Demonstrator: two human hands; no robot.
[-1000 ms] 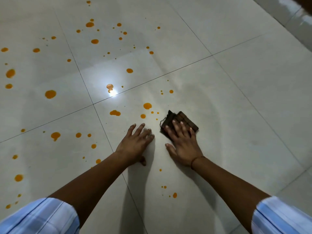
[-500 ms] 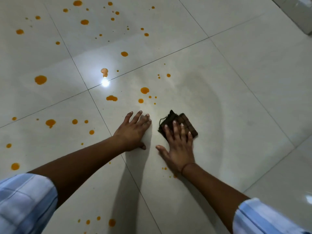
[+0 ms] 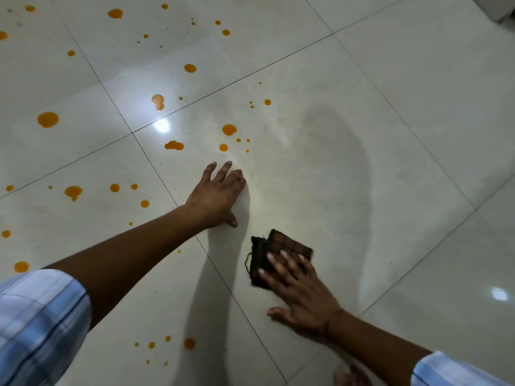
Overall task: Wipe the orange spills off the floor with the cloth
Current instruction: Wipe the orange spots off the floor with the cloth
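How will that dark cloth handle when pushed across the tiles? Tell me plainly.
Probably floppy: the cloth lies folded flat under the right hand, with a loose thread trailing. It likely slides easily, since the floor looks glossy. It seems light, so a fold may bunch up.

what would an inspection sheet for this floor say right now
surface: floor, pale glossy tiles with thin joints, a light glare on it
job's things: cloth, dark, folded, flat on the floor; spills, many orange drops, mostly left of and beyond the hands, a few at the near edge
clutter: nothing seen
grippers: left hand flat on bare tile, fingers spread, holding nothing; right hand pressing straight fingers on the cloth
cables: nothing seen
surroundings: edge of a pale object at the far right corner, too little shown to tell what
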